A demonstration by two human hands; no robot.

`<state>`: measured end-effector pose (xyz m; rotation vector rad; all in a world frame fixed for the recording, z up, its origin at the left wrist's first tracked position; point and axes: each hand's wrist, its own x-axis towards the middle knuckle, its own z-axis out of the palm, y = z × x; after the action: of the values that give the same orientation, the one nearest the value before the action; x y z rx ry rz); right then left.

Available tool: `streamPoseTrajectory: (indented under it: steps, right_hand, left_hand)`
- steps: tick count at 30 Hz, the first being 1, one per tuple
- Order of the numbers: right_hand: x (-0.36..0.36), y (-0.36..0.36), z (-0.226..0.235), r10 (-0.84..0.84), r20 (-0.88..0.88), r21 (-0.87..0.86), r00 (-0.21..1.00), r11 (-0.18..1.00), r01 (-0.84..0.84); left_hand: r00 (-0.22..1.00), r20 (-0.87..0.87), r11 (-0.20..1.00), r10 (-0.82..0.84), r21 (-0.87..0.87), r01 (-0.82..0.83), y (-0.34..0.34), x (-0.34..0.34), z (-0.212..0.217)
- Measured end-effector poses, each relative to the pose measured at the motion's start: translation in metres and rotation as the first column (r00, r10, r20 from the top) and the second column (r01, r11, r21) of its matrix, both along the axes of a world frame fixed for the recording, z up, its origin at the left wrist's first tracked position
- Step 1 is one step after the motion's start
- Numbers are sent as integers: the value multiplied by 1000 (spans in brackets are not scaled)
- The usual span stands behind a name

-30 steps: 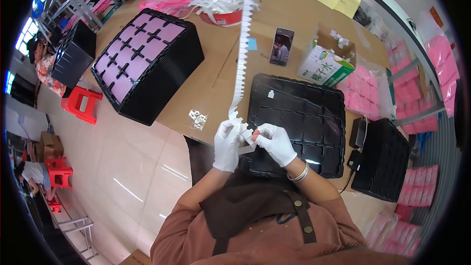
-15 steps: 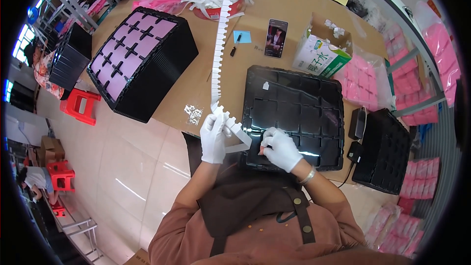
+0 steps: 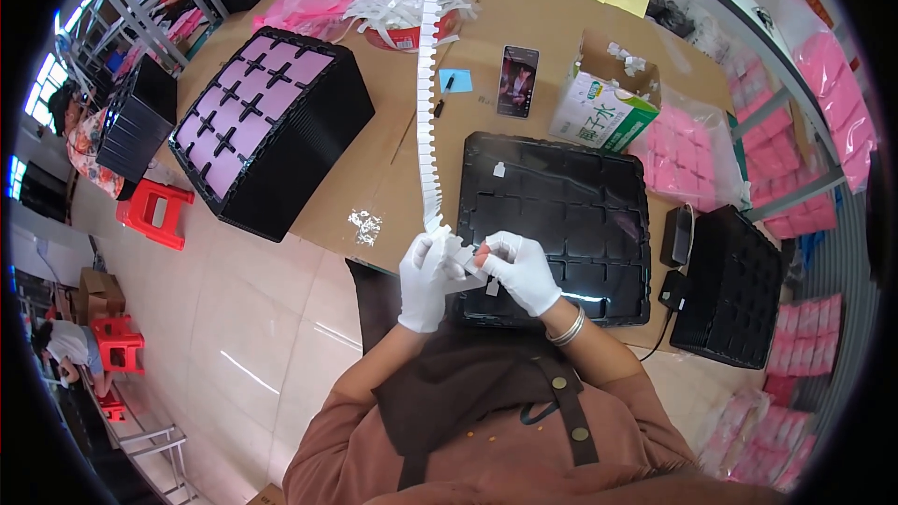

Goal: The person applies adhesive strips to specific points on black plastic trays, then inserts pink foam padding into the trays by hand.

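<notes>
A long strip of white notched labels point(image 3: 427, 103) runs from the far edge of the table down to my hands. My gloved left hand point(image 3: 426, 276) is closed around its near end, beside the black tray's left edge. My gloved right hand point(image 3: 520, 271) pinches at the strip's end with bare fingertips, over the near left part of the tray; whether a label is loose between them is too small to tell. The black compartmented plastic tray point(image 3: 561, 215) lies in front of me. One small white label point(image 3: 499, 169) sits at its far left, another label point(image 3: 492, 287) near my right fingers.
A tall stack of black trays with lilac pieces point(image 3: 281, 84) stands at left. Beyond lie a red basin point(image 3: 398, 38) of white strips, a pen point(image 3: 444, 95), a phone point(image 3: 517, 81) and a carton point(image 3: 599, 108). Right of the tray are a black adapter point(image 3: 675, 236) and another black tray stack point(image 3: 734, 290).
My right hand has come up off the tray to the strip's end, leaving a second label on the tray. My left hand has shifted right, and the strip with it.
</notes>
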<state>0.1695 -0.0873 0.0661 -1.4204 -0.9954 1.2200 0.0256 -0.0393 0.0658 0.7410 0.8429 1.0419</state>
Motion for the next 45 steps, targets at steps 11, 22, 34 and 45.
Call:
streamPoseTrajectory:
  steps: [11, 22, 34, 45]
  right_hand:
    - [70, -4, 19, -463, 544, 590, 700, 804, 73]
    - [235, 29, -16, -113, 984, 33, 140, 878, 478]
    - [15, -4, 2, -45, 157, 207, 987, 978, 12]
    - [23, -44, 25, -140, 310, 567, 940, 821, -65]
  left_hand:
    - [999, 31, 978, -12, -206, 18, 8, 10, -22]
    - [999, -21, 997, -24, -80, 22, 0, 14, -7]
    - [992, -127, 999, -22, 43, 27, -11, 21, -6]
    - [1000, 1, 990, -29, -138, 29, -6, 21, -19]
